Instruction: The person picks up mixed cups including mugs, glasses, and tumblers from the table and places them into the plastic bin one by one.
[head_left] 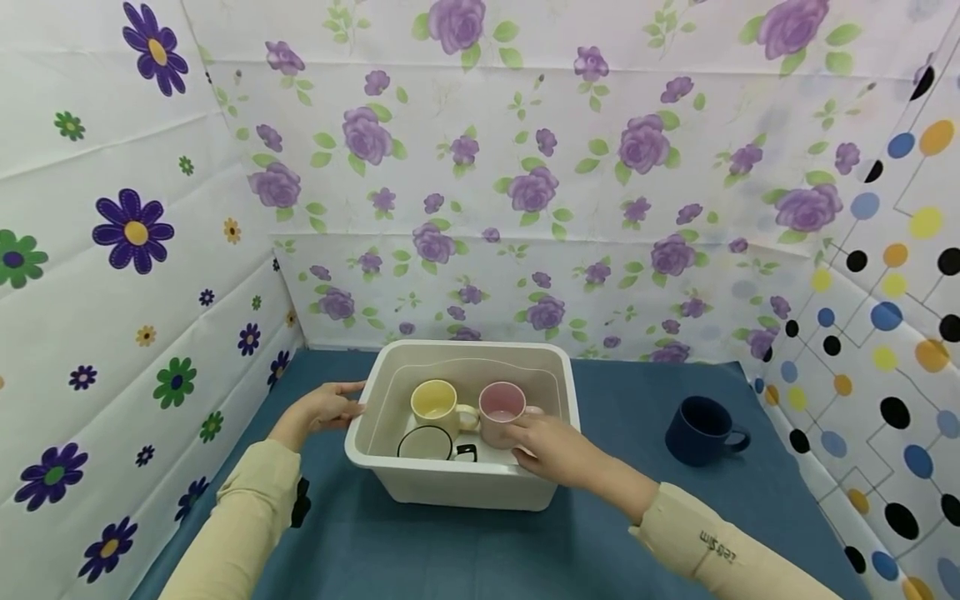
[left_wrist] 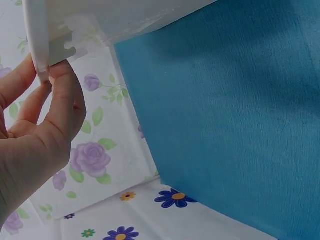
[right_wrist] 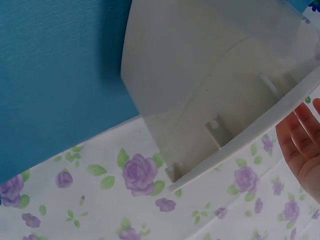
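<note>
A white plastic basin [head_left: 465, 487] stands on the table with a yellow mug [head_left: 434, 403], a pink mug [head_left: 501, 402] and a white mug with a dark rim [head_left: 424, 444] inside. At its left side my left hand [head_left: 324, 407] pinches the rim [left_wrist: 37, 30] between thumb and fingers. My right hand [head_left: 558, 450] reaches over the right rim, fingers at the pink mug's handle side and thumb lower. In the right wrist view the basin's wall [right_wrist: 200, 85] hides the mugs, and the right fingers [right_wrist: 295, 135] bend over the rim.
A dark blue mug [head_left: 701, 429] stands on the blue tablecloth [head_left: 622, 392] right of the basin. Flowered cloth [head_left: 525, 167] hangs behind, with more patterned cloth on both sides.
</note>
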